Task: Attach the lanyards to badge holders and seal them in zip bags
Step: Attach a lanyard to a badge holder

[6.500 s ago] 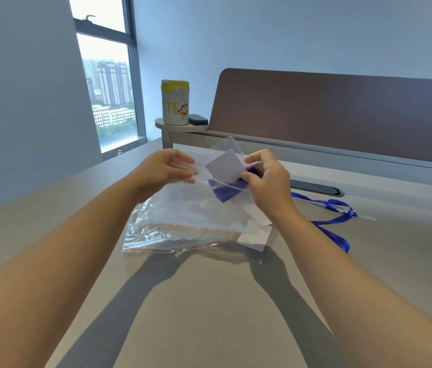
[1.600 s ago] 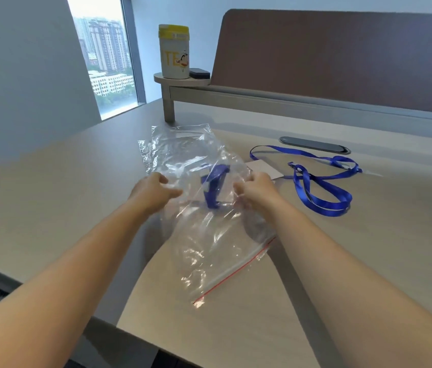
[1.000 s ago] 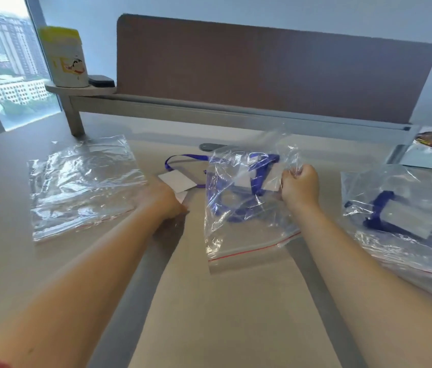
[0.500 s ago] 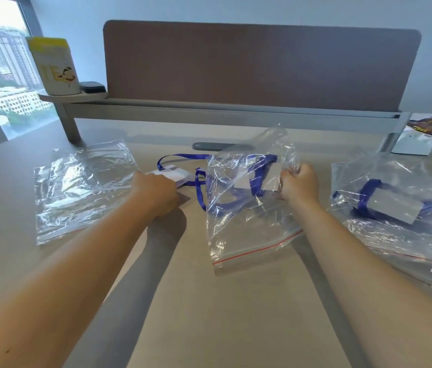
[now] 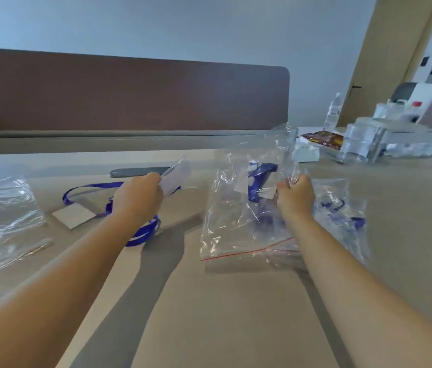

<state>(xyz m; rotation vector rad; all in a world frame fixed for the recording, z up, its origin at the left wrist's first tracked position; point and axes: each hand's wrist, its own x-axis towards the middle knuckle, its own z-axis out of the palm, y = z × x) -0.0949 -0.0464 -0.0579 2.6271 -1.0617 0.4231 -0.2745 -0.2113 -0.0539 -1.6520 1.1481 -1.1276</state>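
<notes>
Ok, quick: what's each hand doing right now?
Left hand: fingers pinching a clear badge holder, lifted off the desk.
Right hand: gripping the filled zip bag by its edge.

A brown divider panel (image 5: pixel 135 94) stands behind the pale wood surface (image 5: pixel 222 314). The wall (image 5: pixel 183 25) is light blue-grey.

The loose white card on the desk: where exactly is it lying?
In the head view, the white card lies flat left of the left hand, beside the blue lanyard.
</notes>
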